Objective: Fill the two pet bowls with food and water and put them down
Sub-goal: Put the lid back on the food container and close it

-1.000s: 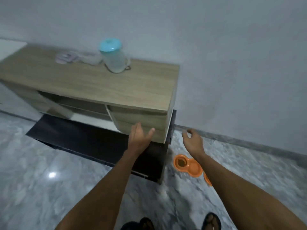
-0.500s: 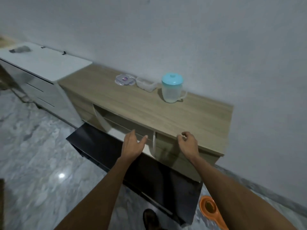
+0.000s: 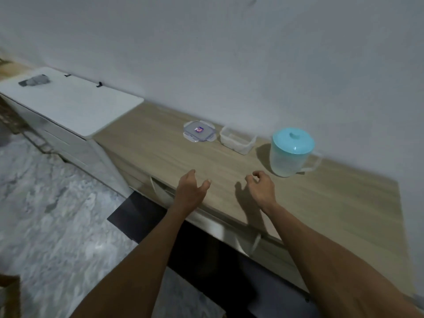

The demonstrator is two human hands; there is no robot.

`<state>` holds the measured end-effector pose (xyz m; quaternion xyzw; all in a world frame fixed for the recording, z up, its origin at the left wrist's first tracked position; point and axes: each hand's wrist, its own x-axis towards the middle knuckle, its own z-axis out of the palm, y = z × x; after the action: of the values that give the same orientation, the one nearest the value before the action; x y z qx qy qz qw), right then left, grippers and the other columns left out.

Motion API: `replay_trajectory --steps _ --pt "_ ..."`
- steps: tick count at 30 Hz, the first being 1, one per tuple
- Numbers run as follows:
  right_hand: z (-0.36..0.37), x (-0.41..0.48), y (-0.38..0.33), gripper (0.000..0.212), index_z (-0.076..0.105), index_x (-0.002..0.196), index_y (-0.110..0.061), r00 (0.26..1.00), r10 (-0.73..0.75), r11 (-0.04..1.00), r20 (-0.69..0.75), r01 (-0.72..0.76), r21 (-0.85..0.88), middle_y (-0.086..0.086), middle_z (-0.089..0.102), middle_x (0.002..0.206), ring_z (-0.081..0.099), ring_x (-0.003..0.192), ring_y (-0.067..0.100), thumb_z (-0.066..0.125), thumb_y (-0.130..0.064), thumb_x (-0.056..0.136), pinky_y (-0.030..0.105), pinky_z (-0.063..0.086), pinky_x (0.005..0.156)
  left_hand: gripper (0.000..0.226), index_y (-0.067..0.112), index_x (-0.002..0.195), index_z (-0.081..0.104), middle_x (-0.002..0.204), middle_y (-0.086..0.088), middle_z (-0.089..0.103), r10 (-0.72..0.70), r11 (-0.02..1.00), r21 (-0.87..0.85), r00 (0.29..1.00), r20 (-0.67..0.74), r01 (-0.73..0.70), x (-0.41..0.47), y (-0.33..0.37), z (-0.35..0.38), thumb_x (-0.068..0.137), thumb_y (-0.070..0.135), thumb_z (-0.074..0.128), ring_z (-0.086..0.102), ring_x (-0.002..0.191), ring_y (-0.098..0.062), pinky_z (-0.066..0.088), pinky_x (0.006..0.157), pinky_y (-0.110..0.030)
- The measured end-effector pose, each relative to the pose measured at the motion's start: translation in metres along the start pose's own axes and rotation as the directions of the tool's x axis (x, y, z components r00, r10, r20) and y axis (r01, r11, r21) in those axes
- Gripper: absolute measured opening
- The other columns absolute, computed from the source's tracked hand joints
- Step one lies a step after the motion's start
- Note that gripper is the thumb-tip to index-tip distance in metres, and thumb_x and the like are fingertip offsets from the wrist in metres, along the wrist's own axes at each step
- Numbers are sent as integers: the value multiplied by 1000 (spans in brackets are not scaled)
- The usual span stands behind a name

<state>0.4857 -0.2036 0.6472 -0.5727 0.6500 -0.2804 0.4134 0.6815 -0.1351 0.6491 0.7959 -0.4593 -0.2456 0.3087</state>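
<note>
A clear plastic pitcher (image 3: 289,154) with a turquoise lid stands on the wooden cabinet top (image 3: 321,203), near the wall. Left of it sits an open clear food container (image 3: 237,140), and further left its lid (image 3: 199,131) lies flat. My left hand (image 3: 191,191) hovers over the cabinet's front edge, fingers apart and empty. My right hand (image 3: 261,188) is just right of it, fingers loosely curled, holding nothing, a short way in front of the pitcher. The orange pet bowls are out of view.
A white cabinet (image 3: 68,104) adjoins the wooden one on the left, with a grey object (image 3: 34,80) on top. A dark flap (image 3: 142,216) hangs open below the wooden top. Grey marble floor (image 3: 57,214) spreads to the left.
My view has risen from the floor to the cabinet top, so the orange bowls have dropped out of sight. Both hands have lifted from the cabinet front to above its top.
</note>
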Motion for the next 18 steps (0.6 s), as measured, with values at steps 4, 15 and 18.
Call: replay_trajectory --steps 4,15,18 --pt "22 38 -26 48 47 142 -8 999 -1 1000 -49 1 2 14 49 147 49 131 30 52 -27 99 43 39 109 67 -4 140 46 141 -23 52 25 999 40 1000 6 -25 54 -12 -18 90 35 67 50 132 -34 39 109 -41" --pt "59 136 -57 36 59 118 9 937 49 996 -346 -72 -56 30 63 119 59 112 45 47 -20 99 48 46 95 57 6 128 57 132 -18 60 189 973 100 967 170 -208 236 -32 -52 89 47 60 55 125 -34 45 103 -42" --pt "65 155 -57 29 63 103 9 899 76 990 -430 -120 -75 34 65 105 61 101 48 50 -16 98 48 47 86 56 8 122 59 125 -19 63 245 954 118 942 228 -277 286 -36 -56 85 50 61 59 119 -36 49 97 -44"
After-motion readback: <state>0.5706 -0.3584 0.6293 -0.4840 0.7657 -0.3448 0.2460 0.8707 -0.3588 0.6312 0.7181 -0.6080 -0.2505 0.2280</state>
